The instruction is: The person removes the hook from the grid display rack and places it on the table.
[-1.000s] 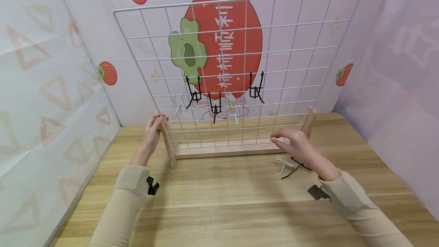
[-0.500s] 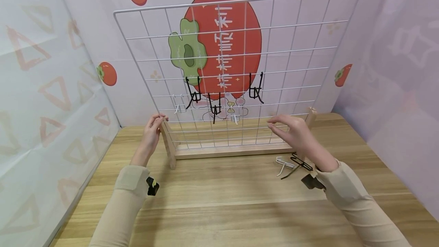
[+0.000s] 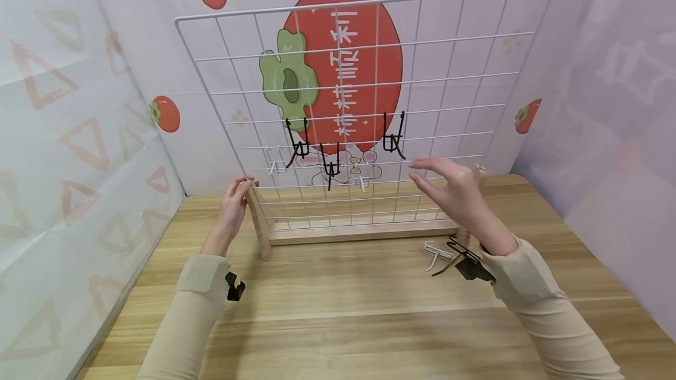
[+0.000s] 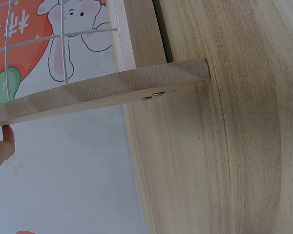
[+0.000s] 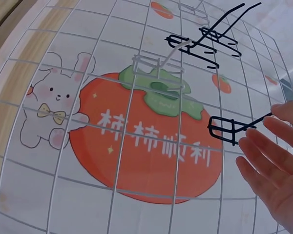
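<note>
Wood tabletop (image 3: 317, 321), wire grid (image 3: 364, 3) on it; L hand (image 3: 235, 205) grips stand post (image 3: 257, 220); R hand (image 3: 456, 192) empty, thumb/fingers apart; black hook (image 3: 392, 143) hung on grid, nearer R, just up-left of fingertips, prong slanting twd them; contact: can't tell

The right hand (image 3: 455, 189) has risen from the lower rows of the wire grid (image 3: 342, 85) to the rightmost hanging black hook (image 3: 392, 143). Its thumb and forefinger part wider, and it now hides part of the right wooden upright (image 3: 480, 174).
</note>
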`<state>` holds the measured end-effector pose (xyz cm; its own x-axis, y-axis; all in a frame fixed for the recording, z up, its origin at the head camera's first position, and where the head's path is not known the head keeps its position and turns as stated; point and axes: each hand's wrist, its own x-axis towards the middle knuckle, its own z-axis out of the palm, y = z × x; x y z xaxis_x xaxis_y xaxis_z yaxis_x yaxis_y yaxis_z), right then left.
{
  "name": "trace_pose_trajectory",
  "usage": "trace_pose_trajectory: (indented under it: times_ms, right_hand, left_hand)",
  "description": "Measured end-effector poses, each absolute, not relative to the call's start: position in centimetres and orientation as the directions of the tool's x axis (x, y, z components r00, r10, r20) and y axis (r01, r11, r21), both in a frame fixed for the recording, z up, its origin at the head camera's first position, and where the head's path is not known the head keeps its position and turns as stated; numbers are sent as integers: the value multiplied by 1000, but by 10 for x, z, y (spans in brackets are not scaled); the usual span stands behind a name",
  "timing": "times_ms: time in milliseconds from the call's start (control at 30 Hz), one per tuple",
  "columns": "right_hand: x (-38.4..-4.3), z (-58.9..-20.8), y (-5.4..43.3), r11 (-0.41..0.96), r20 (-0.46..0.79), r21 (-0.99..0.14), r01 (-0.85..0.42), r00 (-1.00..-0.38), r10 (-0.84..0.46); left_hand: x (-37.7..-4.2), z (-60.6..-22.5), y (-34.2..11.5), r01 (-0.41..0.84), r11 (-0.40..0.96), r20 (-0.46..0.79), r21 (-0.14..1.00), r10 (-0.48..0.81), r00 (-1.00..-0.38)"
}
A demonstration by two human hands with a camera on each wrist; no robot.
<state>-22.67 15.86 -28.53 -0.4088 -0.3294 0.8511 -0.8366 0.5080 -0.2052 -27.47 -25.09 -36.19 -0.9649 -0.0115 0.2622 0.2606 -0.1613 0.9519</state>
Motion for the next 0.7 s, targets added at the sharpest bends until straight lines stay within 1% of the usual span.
trace_pose_trajectory:
  times_ms: [133,367,700]
  right_hand:
    - [-226,-281,156,497,865,-212,-841,-398,-305]
    - [-227,-274,151,502,887,-179,-846,-359,-289]
    - [-226,-268,143,494,859,-244,-834,-422,-288]
  left_hand:
    - [-275,-362,-251,267,-168,269,949,-14,-963]
    - [-275,-363,-250,276,-188,278,942,-19,-961]
    - [-275,-363,-251,274,-181,277,944,-12,-961]
